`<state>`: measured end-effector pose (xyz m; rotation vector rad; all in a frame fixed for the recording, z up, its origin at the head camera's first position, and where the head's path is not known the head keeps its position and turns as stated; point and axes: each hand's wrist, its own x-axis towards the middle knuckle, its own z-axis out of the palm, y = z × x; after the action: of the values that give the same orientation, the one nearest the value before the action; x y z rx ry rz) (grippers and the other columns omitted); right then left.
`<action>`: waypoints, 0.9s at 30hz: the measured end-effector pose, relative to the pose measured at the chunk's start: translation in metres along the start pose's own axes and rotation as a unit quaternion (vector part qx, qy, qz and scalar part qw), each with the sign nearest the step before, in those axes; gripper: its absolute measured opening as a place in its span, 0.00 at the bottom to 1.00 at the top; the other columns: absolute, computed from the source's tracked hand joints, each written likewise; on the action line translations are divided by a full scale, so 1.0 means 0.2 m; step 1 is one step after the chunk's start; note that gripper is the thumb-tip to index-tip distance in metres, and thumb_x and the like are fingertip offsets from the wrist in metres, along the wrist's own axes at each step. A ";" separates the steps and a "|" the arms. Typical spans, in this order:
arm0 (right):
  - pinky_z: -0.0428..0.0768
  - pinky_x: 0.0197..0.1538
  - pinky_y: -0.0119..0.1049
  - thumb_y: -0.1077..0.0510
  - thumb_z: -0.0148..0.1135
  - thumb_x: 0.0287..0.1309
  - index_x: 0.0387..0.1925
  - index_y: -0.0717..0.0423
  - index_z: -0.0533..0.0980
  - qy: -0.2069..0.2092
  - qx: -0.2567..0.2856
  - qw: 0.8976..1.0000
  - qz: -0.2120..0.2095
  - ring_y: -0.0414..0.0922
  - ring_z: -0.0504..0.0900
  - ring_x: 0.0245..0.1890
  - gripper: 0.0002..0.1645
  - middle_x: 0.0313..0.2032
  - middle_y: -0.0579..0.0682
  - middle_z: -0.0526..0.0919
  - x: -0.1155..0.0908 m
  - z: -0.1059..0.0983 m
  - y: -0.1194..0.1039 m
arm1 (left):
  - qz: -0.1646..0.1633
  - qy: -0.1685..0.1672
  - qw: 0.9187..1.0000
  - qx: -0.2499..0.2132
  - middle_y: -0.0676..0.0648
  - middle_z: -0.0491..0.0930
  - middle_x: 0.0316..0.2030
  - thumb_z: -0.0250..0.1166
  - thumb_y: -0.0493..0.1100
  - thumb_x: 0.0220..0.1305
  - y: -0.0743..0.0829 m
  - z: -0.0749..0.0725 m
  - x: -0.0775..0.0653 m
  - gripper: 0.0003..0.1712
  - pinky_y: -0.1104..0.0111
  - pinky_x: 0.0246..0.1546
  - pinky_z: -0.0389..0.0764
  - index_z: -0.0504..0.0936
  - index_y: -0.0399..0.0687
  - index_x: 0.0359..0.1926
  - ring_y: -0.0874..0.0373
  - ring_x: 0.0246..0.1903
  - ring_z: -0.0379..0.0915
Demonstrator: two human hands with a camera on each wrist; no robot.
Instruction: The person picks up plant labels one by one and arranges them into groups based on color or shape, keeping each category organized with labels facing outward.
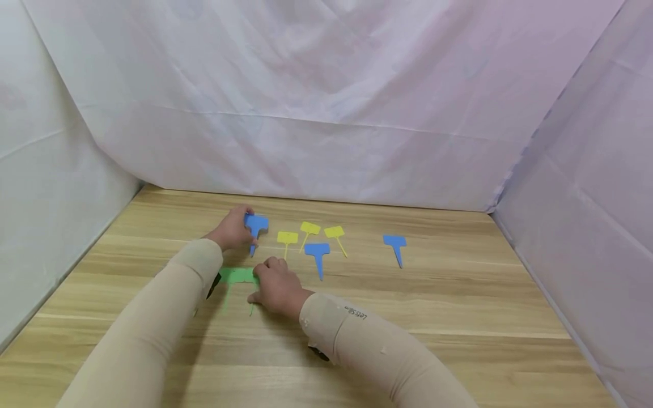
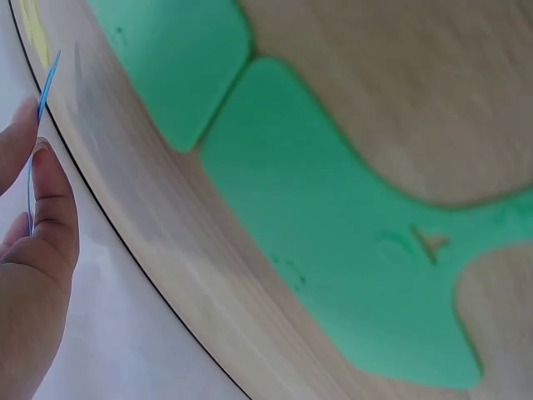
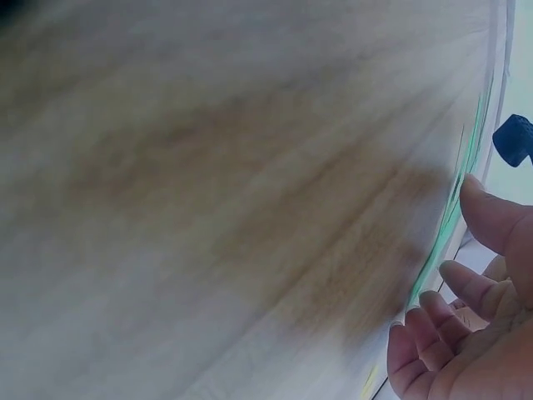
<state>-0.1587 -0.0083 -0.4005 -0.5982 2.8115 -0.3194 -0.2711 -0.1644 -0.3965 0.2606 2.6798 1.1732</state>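
My left hand (image 1: 234, 228) pinches a blue T-shaped plant label (image 1: 257, 222) between thumb and fingers, toward the back left of the table. In the left wrist view the blue label (image 2: 50, 79) shows edge-on. Nearer me, my right hand (image 1: 279, 288) is low over the right end of a row of green plant labels (image 1: 237, 275), fingertips right at the edge and thumb beside a stem. The right wrist view has these fingers spread apart from the thumb, with thin green edges (image 3: 450, 221) beyond them. My left forearm hides the row's left end.
Three yellow plant labels (image 1: 288, 237) lie right of my left hand. One blue label (image 1: 317, 249) lies just in front of them, another blue label (image 1: 394, 241) farther right. White cloth (image 1: 326, 113) hangs behind and beside the wooden table (image 1: 459, 317).
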 end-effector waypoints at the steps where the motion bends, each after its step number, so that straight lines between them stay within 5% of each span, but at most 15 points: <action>1: 0.73 0.44 0.32 0.40 0.64 0.58 0.61 0.48 0.72 0.001 0.003 1.000 0.000 0.41 0.65 0.49 0.33 0.56 0.44 0.69 0.00 0.00 0.00 | -0.002 -0.001 1.000 -0.005 0.28 0.61 0.62 0.69 0.30 0.55 0.00 0.00 0.00 0.41 0.50 0.55 0.69 0.57 0.31 0.65 0.39 0.55 0.62; 6: 0.73 0.44 0.33 0.40 0.64 0.59 0.62 0.48 0.71 0.010 0.026 1.000 -0.001 0.41 0.65 0.50 0.33 0.56 0.45 0.69 -0.01 -0.01 0.00 | -0.009 -0.003 1.000 -0.020 0.27 0.58 0.64 0.67 0.31 0.57 0.02 -0.01 -0.02 0.39 0.47 0.59 0.67 0.56 0.34 0.66 0.36 0.60 0.60; 12: 0.74 0.46 0.34 0.42 0.65 0.59 0.62 0.48 0.71 0.027 0.040 0.999 -0.008 0.42 0.66 0.52 0.32 0.58 0.45 0.69 -0.02 -0.01 0.01 | -0.008 0.000 1.000 -0.016 0.28 0.62 0.60 0.67 0.31 0.58 0.05 -0.02 -0.05 0.40 0.51 0.53 0.71 0.56 0.34 0.67 0.40 0.51 0.65; 21: 0.75 0.41 0.32 0.44 0.66 0.58 0.60 0.51 0.72 0.058 0.061 0.996 -0.032 0.44 0.67 0.50 0.31 0.56 0.48 0.70 -0.07 -0.04 0.04 | 0.005 -0.001 0.999 -0.033 0.28 0.64 0.58 0.68 0.30 0.58 0.06 -0.03 -0.09 0.42 0.53 0.51 0.76 0.54 0.33 0.68 0.39 0.50 0.71; 27: 0.76 0.47 0.33 0.45 0.66 0.59 0.60 0.52 0.71 0.075 0.068 0.994 -0.040 0.46 0.67 0.53 0.31 0.57 0.50 0.70 -0.10 -0.07 0.08 | 0.008 0.001 0.999 -0.050 0.30 0.67 0.55 0.68 0.30 0.58 0.07 -0.03 -0.12 0.43 0.57 0.47 0.78 0.53 0.33 0.68 0.41 0.49 0.73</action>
<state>-0.1507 0.0172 -0.3886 -0.6821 2.8812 -0.5897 -0.2485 -0.1652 -0.3801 0.2667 2.6165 1.3076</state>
